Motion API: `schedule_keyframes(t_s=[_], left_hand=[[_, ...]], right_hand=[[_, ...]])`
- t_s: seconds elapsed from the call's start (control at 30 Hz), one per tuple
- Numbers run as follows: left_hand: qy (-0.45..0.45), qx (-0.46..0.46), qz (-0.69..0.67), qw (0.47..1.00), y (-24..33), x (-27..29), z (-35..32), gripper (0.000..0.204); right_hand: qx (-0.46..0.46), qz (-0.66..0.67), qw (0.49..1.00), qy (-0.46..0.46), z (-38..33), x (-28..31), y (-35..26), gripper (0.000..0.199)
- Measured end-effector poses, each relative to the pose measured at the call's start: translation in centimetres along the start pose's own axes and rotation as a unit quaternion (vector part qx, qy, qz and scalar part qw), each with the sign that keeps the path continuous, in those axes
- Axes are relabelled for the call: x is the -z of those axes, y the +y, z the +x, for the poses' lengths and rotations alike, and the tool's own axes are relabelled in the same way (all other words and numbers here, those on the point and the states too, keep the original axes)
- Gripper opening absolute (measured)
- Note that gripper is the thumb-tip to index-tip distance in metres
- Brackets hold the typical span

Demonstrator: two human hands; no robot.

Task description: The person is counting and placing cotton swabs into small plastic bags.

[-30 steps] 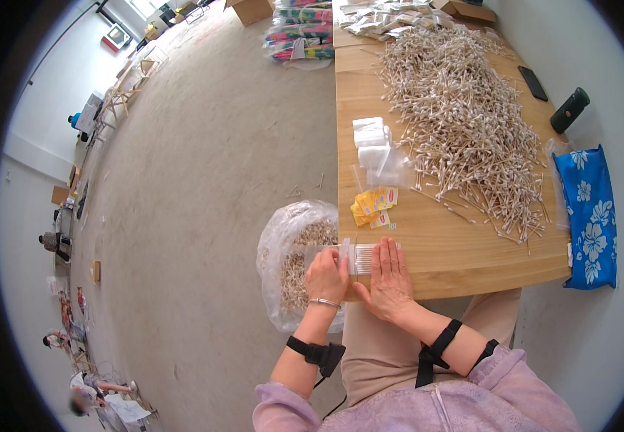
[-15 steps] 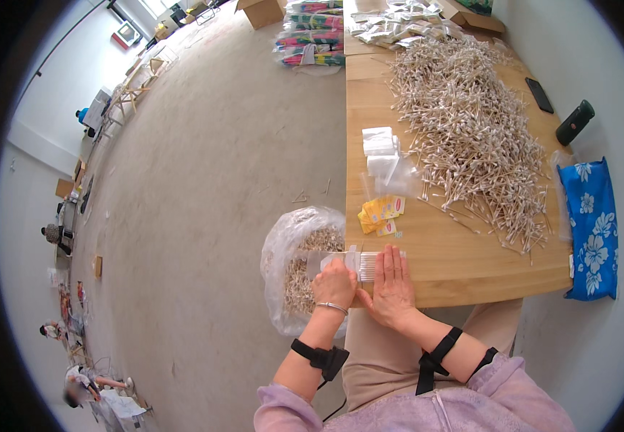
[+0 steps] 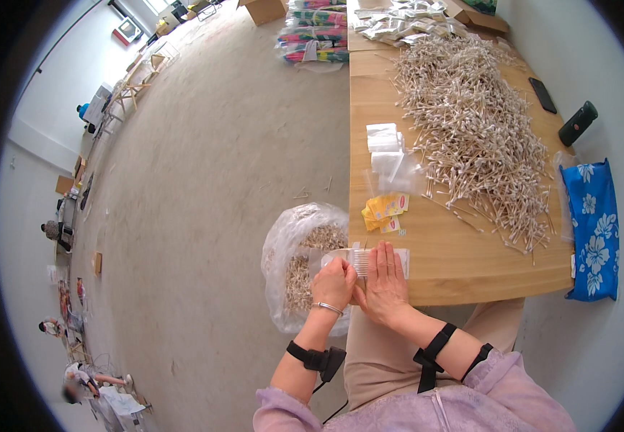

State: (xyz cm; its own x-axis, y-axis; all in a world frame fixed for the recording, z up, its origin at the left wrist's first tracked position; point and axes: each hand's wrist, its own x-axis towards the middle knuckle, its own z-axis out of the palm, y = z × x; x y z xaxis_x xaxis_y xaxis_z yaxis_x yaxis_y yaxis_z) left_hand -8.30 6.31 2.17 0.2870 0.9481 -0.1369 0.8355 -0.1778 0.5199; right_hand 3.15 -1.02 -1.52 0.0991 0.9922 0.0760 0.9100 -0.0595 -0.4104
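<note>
A clear packet of cotton swabs [image 3: 361,263] lies at the table's left front edge, its swabs side by side. My right hand [image 3: 386,284] presses flat on it, fingers stretched out together. Past those fingers, a pale end of the packet [image 3: 403,262] shows. My left hand [image 3: 333,283] is closed in a pinch at the packet's left end, just off the table edge. Clear film shows by its fingertips, though the exact grip is hidden. Beyond the hands lie yellow printed cards [image 3: 384,210] and a stack of clear plastic bags [image 3: 385,147].
A big heap of loose cotton swabs [image 3: 478,137] covers the table's right side. Below the left edge stands a clear sack of swabs [image 3: 272,270]. A blue flowered pouch [image 3: 591,230], a dark bottle [image 3: 578,124] and a phone [image 3: 542,96] line the wall side. Filled packets [image 3: 406,21] lie far back.
My right hand has slid slightly left, baring more of the packet's right end. My left fingers have turned and moved a little at the film. The view has shifted slightly.
</note>
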Motion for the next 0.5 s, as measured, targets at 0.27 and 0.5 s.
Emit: schedule_keyframes(t_s=[0.27,0.5], left_hand=[[-0.018,-0.003,0.038,0.999,0.54,0.70,-0.07,0.018],[-0.039,0.008,0.051,0.998,0.06,0.49,0.04,0.019]], right_hand=[[0.004,0.003,1.000,0.024,0.19,-0.90,-0.75,0.088],[0.001,0.002,1.000,0.016,0.39,-0.86,-0.88,0.085]])
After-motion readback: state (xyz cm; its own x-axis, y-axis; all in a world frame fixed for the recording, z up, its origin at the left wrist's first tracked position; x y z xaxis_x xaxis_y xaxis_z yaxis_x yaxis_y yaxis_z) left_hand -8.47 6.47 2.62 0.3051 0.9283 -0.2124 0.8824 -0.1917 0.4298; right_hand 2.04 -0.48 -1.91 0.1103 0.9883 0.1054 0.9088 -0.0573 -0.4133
